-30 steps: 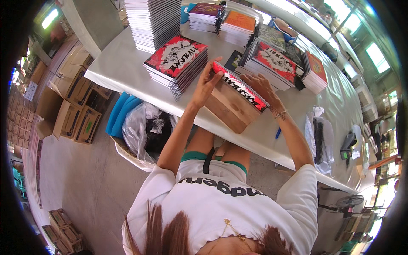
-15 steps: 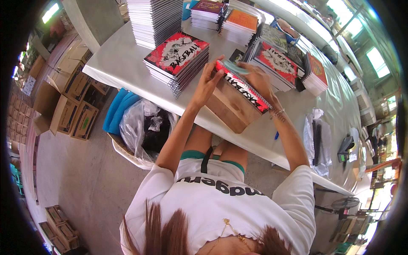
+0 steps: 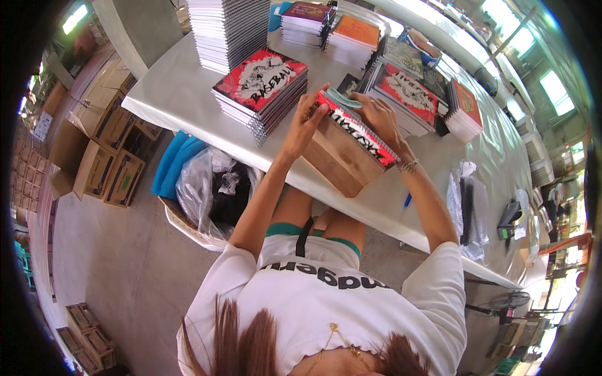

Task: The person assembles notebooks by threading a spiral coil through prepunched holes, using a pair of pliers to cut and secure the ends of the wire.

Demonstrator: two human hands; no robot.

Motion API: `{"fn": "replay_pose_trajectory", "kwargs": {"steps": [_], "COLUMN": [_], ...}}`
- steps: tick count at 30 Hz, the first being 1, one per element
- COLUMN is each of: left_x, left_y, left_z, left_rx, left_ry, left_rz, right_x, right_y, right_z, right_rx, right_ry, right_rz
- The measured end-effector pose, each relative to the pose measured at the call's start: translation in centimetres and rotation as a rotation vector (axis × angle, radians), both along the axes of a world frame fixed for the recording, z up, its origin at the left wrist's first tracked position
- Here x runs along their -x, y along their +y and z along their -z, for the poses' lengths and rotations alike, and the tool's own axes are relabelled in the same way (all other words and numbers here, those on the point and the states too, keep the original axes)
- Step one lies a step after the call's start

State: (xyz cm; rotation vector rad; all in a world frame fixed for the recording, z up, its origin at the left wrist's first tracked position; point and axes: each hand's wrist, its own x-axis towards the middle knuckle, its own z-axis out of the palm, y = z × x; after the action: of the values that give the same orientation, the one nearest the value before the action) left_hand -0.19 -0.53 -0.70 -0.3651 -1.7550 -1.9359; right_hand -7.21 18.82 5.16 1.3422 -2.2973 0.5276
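Observation:
A spiral notebook (image 3: 359,130) with a red, white and black cover leans tilted on a wooden block (image 3: 343,158) near the table's front edge. My left hand (image 3: 305,123) grips its left end, thumb on the near side. My right hand (image 3: 378,118) is closed at the far side, its fingertips by a bent pale-green sheet (image 3: 342,98) at the notebook's top; the hand itself partly hides what the fingers pinch. Left of the block stands a stack of matching red notebooks (image 3: 262,78). Further red notebooks (image 3: 407,94) lie to the right of my right hand.
A tall stack of wire-bound books (image 3: 229,31) stands at the back left of the white-covered table (image 3: 163,81). Orange-covered notebooks (image 3: 355,31) sit behind. A blue pen (image 3: 408,200) and a plastic-wrapped bundle (image 3: 469,210) lie to the right. Below left is a bag-lined bin (image 3: 200,235).
The pale-green sheet at the notebook's top has shifted slightly, and my right hand's fingers have moved a little with it. The notebook's cover has tilted slightly. My left hand stays nearly in place.

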Motion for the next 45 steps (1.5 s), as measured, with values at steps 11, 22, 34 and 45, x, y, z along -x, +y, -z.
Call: {"fn": "replay_pose_trajectory", "kwargs": {"steps": [11,22,34,45], "left_x": [-5.5,-6.1,-6.1,-6.4], "left_y": [4.3,2.5,1.8,1.8], "left_z": [0.2,-2.7,-2.7,-2.6], "left_rx": [-0.187,0.046,0.117,0.114], "left_ry": [-0.123,-0.207,-0.188,-0.153], "left_rz": [-0.206,-0.119,-0.021,-0.010], "right_x": [-1.8,-15.9,-18.0,-17.1], "right_y": [15.0,13.7,0.2,-3.7], "right_z": [8.3,11.1,1.7,2.3], "right_rx": [-0.175,-0.079,0.485,0.452], "right_ry": [-0.035,-0.392,-0.201,-0.114], "right_rz": [0.342,1.224,0.464,0.400]}}
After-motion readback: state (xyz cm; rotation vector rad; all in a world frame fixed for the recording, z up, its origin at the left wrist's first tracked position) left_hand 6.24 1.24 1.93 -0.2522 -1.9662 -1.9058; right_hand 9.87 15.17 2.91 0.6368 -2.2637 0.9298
